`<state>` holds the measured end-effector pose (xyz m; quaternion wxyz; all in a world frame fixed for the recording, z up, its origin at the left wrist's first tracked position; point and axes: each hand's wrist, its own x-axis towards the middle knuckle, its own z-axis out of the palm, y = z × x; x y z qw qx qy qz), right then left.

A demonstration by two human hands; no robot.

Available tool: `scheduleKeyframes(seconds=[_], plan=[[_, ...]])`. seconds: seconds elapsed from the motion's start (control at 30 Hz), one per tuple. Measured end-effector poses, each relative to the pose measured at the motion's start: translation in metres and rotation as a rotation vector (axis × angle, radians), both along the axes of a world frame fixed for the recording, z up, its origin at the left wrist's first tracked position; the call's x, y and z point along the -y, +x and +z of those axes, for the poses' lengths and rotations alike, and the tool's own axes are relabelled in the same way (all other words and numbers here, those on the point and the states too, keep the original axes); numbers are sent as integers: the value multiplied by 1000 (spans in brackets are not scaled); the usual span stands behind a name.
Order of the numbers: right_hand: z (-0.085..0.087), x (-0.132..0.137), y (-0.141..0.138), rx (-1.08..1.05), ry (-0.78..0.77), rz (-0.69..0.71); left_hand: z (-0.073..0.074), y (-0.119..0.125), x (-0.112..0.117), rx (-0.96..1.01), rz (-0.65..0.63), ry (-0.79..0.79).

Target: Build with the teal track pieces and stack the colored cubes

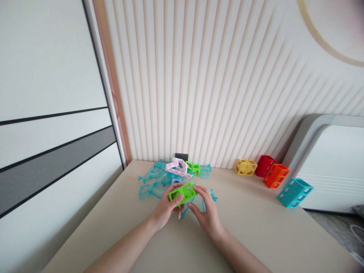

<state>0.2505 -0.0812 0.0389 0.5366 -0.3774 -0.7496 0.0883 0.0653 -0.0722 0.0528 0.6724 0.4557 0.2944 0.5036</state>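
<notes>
A bright green openwork plastic block point(186, 192) is tilted up above the table. My left hand point(167, 204) is closed around its left end, with the thumb across the front face. At its right edge, my right hand point(207, 212) touches the block with its fingertips, while the thumb stands apart lower down. Beyond my hands lies a pile of clear teal plastic track pieces point(157, 172). A pale lilac lattice piece point(178, 168) rests on top of that pile, and another green block point(195, 168) is beside it. Part of a light blue block point(176, 181) shows behind my left hand.
Toward the right of the table point(250, 231) stand a yellow block point(246, 167), a red block point(264, 165), an orange block point(276, 175) and a teal block point(295, 192). A small black object point(182, 156) is near the ribbed wall point(182, 83). A white cabinet point(54, 182) borders the left.
</notes>
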Motion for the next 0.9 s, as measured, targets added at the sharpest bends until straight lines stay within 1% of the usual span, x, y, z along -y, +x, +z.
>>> scheduleKeyframes(seconds=[0.07, 0.17, 0.3, 0.37, 0.47, 0.6, 0.77, 0.9], plan=[[1, 1, 0, 5, -10, -8, 1, 0, 0, -25, 17, 2], [2, 3, 1, 30, -18, -3, 1, -1, 1, -85, -5, 23], [3, 3, 3, 140, -9, 61, -1, -1, 2, -144, -23, 30], [2, 3, 4, 170, 12, 68, -2, -1, 1, -155, -33, 41], [1, 2, 4, 165, 52, 53, -3, -3, -1, -169, -49, 66], [3, 2, 4, 185, 59, 75, -2, -5, -1, -192, -67, 62], [10, 2, 7, 261, 73, 145, -1, -6, 0, -188, -105, 32], [19, 4, 10, 284, 78, 243, -3, -7, 0, -157, -173, 8]])
